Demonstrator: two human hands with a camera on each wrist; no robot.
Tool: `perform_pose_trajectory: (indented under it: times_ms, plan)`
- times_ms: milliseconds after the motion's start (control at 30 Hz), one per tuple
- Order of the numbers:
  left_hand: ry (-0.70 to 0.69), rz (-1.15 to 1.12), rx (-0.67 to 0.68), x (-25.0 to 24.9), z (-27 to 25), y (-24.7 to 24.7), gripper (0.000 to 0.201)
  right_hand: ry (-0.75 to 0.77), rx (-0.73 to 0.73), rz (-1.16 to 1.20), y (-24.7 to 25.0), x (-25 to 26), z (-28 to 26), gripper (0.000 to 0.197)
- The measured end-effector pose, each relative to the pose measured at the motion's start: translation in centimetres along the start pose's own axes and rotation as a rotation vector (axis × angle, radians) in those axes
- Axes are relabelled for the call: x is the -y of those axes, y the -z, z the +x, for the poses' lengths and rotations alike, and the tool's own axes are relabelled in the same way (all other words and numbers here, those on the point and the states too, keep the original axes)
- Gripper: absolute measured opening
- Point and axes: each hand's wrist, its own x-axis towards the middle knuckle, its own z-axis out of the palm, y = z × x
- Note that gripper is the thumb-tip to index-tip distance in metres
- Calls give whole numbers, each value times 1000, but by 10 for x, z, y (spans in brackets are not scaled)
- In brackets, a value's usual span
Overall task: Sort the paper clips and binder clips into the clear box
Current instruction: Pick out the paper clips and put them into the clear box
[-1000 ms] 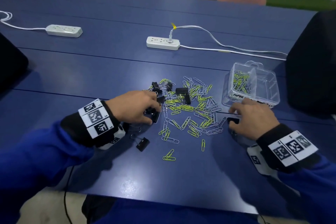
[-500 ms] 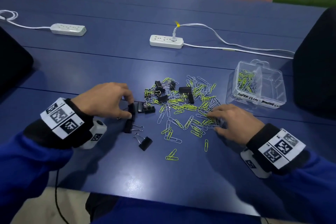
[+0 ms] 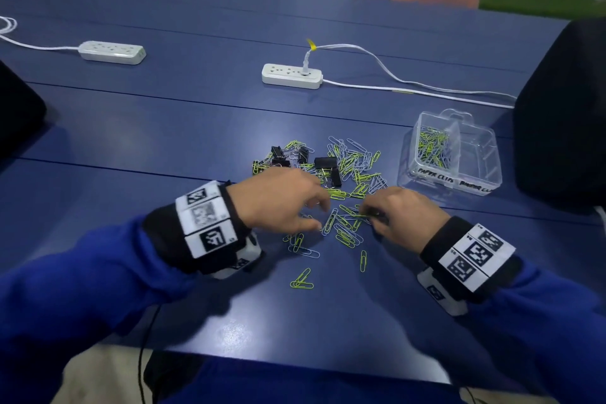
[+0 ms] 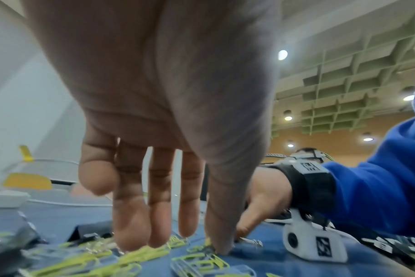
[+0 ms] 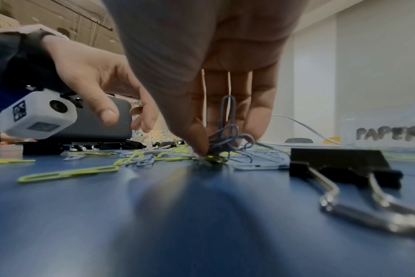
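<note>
Yellow-green and silver paper clips [image 3: 352,170] lie scattered mid-table, with black binder clips [image 3: 325,161] among them at the pile's far side. The clear box [image 3: 485,170] stands to the right; its left compartment, labelled PAPER CLIPS, holds paper clips [image 3: 430,145]. My right hand [image 3: 369,215] [image 5: 216,148] pinches a small bunch of paper clips [image 5: 226,131] between thumb and fingers at the table surface. My left hand [image 3: 319,213] [image 4: 178,243] reaches down with straight fingers [image 4: 133,221] onto the clips close by and holds nothing. A binder clip [image 5: 339,165] lies just right of my right hand.
Two white power strips [image 3: 292,75] [image 3: 113,52] with cords lie further back on the blue table [image 3: 196,128]. Dark objects stand at the far right [image 3: 567,115] and left edge [image 3: 16,108]. Chairs line the far side. Loose clips [image 3: 301,282] lie nearer me.
My left hand has let go of the binder clips at the left and moved right to the paper clip pile. My right hand has closed its fingers on paper clips.
</note>
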Motion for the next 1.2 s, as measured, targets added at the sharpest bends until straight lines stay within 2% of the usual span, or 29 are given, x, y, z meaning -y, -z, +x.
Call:
perform_pose_trajectory:
  times_ms: [67,167,267,367,467,533,633,733,800,867,1000,1100,1200]
  plan:
    - [-12,16,7,-10,14,-6,39,-13,-24,19,2,-3,1,19]
    - [-33,50,-21,-22,29,-14,49,-100,-155,195,7,-12,-1,22]
    - [-77,105,-25,-32,39,-20,59,-286,-287,515,16,-16,-6,27]
    - [-114,143,9,-37,47,-22,63,-429,-330,911,20,-15,-9,30]
    - [-125,131,32,-37,55,-23,45,-592,-339,1294,15,-16,-10,29]
    - [-127,80,17,-35,57,-23,28,-671,-256,1605,12,-15,-11,30]
    - [-138,52,19,-35,59,-23,16,-774,-200,1962,9,-15,-13,35]
    - [-152,57,29,-32,59,-24,16,-810,-210,2074,5,-11,-12,30]
    - [-158,-19,5,-27,57,-24,15,-809,-185,2087,3,-7,-12,25]
    - [-148,-196,-40,-20,51,-19,11,-797,-136,2112,1,-4,-12,25]
    - [-51,-590,-160,-7,32,0,10,-729,-38,2145,-3,-3,-9,46]
    - [49,-964,-174,7,15,7,20,-687,16,2193,-3,0,-7,42]
    - [129,-1118,-165,17,1,5,24,-673,61,2195,-6,4,-3,43]
